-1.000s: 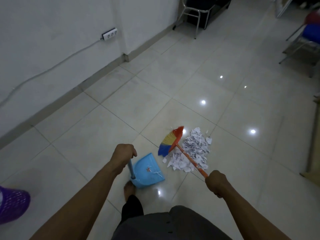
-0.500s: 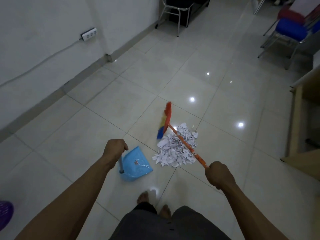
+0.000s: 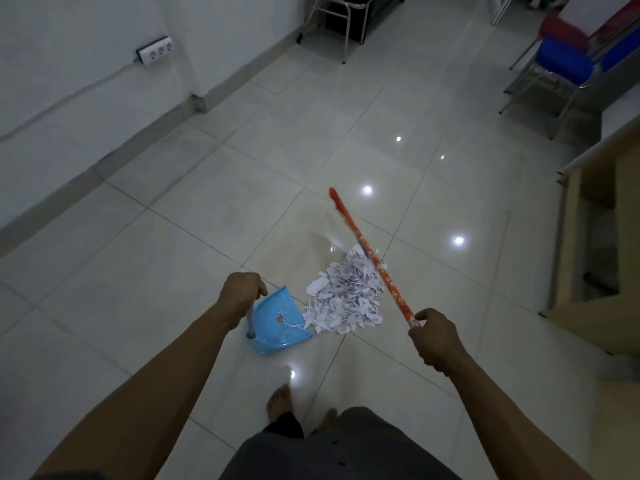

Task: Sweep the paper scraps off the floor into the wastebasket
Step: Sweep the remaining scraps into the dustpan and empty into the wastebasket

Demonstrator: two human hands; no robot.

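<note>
Head view: left hand (image 3: 242,292) grips dustpan (image 3: 273,329), right hand (image 3: 433,337) grips broom (image 3: 381,270); short strokes toward a floor-flat lip should gather paper scraps (image 3: 343,299).

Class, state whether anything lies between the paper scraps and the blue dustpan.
Nothing visible does: the paper scraps lie right beside the open edge of the dustpan. The wastebasket is out of view.

Left hand (image 3: 242,289) grips grey handle of light-blue plastic dustpan (image 3: 280,323) resting on glossy white tiled floor (image 3: 173,237). Right hand (image 3: 434,337) grips orange patterned broom stick (image 3: 377,268) crossing heap of white paper scraps (image 3: 343,299) beside dustpan mouth; broom head blurred.
</note>
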